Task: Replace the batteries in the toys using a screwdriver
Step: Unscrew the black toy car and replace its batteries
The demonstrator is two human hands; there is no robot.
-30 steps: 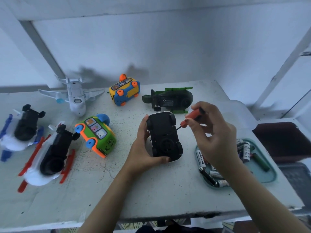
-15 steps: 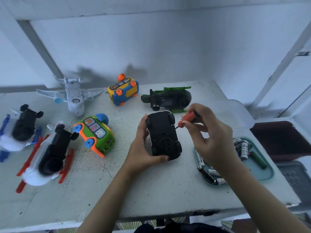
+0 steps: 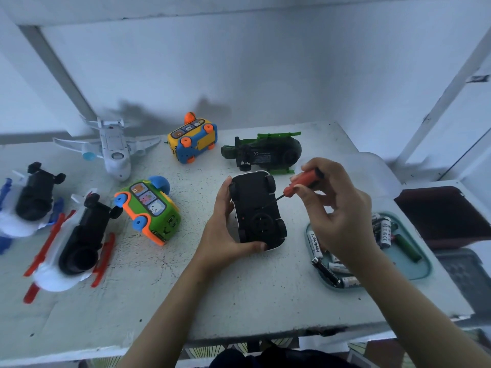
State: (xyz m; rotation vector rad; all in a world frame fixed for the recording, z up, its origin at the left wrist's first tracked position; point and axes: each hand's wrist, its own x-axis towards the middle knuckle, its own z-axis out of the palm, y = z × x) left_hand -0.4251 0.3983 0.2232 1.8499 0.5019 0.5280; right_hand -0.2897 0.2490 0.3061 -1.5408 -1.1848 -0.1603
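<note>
While the left hand (image 3: 225, 235) grips the upside-down toy car (image 3: 257, 211) on the worktop (image 3: 239, 296), right hand (image 3: 334, 208) pinching the red screwdriver (image 3: 300, 183), tip on the car's belly, batteries (image 3: 332, 266) in the tray (image 3: 414, 272) nearby

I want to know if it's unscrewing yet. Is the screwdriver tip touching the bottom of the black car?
Touching. In the head view the screwdriver shaft slants down from the right hand and its tip ends on the black car underside.
</note>
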